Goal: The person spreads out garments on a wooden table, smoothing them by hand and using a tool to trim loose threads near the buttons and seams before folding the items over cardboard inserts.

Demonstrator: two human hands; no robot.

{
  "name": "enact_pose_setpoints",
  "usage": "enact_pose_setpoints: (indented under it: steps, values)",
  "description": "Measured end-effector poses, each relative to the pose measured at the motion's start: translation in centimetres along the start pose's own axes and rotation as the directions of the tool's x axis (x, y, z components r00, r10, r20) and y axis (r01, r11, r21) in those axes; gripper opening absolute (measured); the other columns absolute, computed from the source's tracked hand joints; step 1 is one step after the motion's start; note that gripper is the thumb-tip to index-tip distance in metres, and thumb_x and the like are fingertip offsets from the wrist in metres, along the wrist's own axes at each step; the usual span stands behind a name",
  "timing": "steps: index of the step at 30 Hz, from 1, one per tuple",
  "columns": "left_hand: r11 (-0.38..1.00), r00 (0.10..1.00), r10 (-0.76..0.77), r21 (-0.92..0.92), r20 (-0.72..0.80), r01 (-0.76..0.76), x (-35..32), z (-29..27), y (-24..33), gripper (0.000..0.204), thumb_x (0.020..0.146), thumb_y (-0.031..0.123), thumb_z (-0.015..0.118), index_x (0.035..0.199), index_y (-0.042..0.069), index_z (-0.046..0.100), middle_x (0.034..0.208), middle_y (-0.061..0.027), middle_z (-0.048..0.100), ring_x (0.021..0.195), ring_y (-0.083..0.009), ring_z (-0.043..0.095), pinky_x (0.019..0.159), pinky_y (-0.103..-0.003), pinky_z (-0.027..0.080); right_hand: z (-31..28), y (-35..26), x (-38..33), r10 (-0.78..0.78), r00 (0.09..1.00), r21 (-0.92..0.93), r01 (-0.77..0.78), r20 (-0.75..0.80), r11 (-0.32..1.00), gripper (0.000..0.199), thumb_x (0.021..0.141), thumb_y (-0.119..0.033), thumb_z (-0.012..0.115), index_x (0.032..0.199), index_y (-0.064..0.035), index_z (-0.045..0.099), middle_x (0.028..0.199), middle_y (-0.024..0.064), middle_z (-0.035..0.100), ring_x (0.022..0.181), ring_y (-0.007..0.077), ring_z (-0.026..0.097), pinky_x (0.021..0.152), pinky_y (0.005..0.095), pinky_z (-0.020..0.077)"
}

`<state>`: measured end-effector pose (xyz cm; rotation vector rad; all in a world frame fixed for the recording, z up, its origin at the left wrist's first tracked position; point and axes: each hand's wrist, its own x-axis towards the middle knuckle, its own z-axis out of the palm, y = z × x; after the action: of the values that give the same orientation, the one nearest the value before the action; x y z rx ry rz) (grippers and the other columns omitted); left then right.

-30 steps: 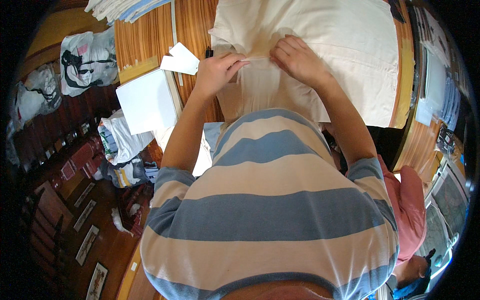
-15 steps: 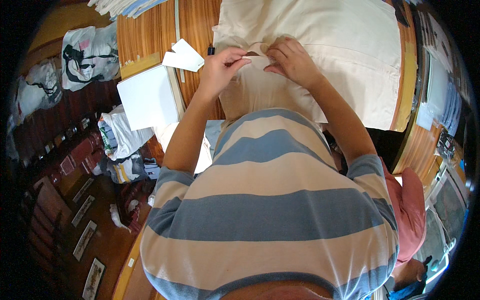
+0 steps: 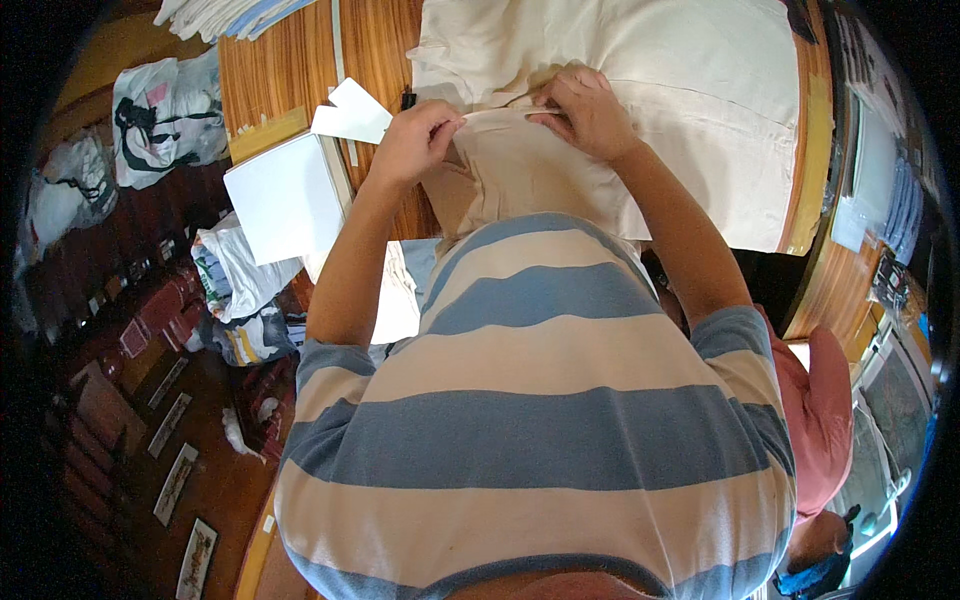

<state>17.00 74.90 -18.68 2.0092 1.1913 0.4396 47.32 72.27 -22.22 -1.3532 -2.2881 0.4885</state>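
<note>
Your left hand [image 3: 415,140] pinches folded edge of cream cloth [image 3: 690,110]; your right hand [image 3: 585,110] grips same fold, just beside it. Cloth spreads beyond both hands over wooden table [image 3: 290,70]. White paper sheets [image 3: 350,112] lie left of left hand.

Under your fingers [image 3: 455,122] the large cream cloth sheet [image 3: 690,110] is matt woven fabric, softly creased. The orange-brown wooden table [image 3: 290,70] beneath it looks varnished, with a striped grain and slight sheen. At nine o'clock from your left hand [image 3: 415,140], the white rectangular paper pad [image 3: 282,197] is smooth and matt.
</note>
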Motion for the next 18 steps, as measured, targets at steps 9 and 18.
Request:
enact_pose_setpoints:
  steps: [9, 18]
  values:
    - [0.991, 0.991, -0.064, -0.108, 0.118, 0.076, -0.5, 0.2, -0.6, 0.01, 0.094, 0.008, 0.073, 0.095, 0.003, 0.064, 0.086, -0.017, 0.065, 0.074, -0.0352, 0.064, 0.067, -0.04, 0.051, -1.6, 3.5, -0.5, 0.374, 0.86, -0.32, -0.483, -0.346, 0.815, 0.053, 0.106, -0.038, 0.052, 0.155, -0.0191, 0.047, 0.164, 0.0144, 0.038, 0.15, 0.0474, 0.031, 0.121, 0.067, 0.0227]
    - [0.99, 0.993, 0.119, -0.07, -0.009, -0.12, -0.1, -0.7, -0.7, 0.014, 0.084, -0.003, 0.072, 0.092, 0.003, 0.062, 0.085, -0.0146, 0.063, 0.077, -0.0375, 0.065, 0.066, -0.043, 0.052, -2.6, 3.3, 0.2, 0.404, 0.878, -0.342, -0.474, -0.259, 0.811, 0.055, 0.104, -0.03, 0.047, 0.154, -0.0066, 0.047, 0.162, 0.0297, 0.036, 0.146, 0.058, 0.033, 0.115, 0.0738, 0.0278]
